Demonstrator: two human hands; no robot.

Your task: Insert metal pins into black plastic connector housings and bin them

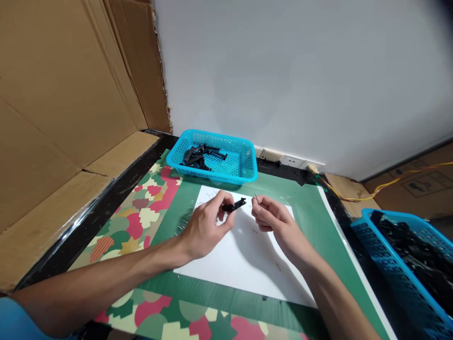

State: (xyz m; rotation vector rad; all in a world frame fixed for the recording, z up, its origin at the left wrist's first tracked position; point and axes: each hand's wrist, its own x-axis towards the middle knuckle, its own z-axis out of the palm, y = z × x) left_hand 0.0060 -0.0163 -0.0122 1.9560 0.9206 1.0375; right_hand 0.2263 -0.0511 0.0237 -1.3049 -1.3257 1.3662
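Left-hand grip (207,224) was clamped on a black part (238,205), right-hand grip (274,215) was pinched together on a thin sliver (256,198), and the two pieces were apart! So this one looked unfinished. Up at eleven o'clock, a blue basket (212,178) held a modest scatter of black pieces (198,156); out at four, a second basket (371,264) carried a bigger dark heap (417,255); which lot was done, nobody could tell. And that part? It sat between thumb and fingers, above a white sheet (226,264), free end jutting toward two o'clock, sliver just beyond at three!
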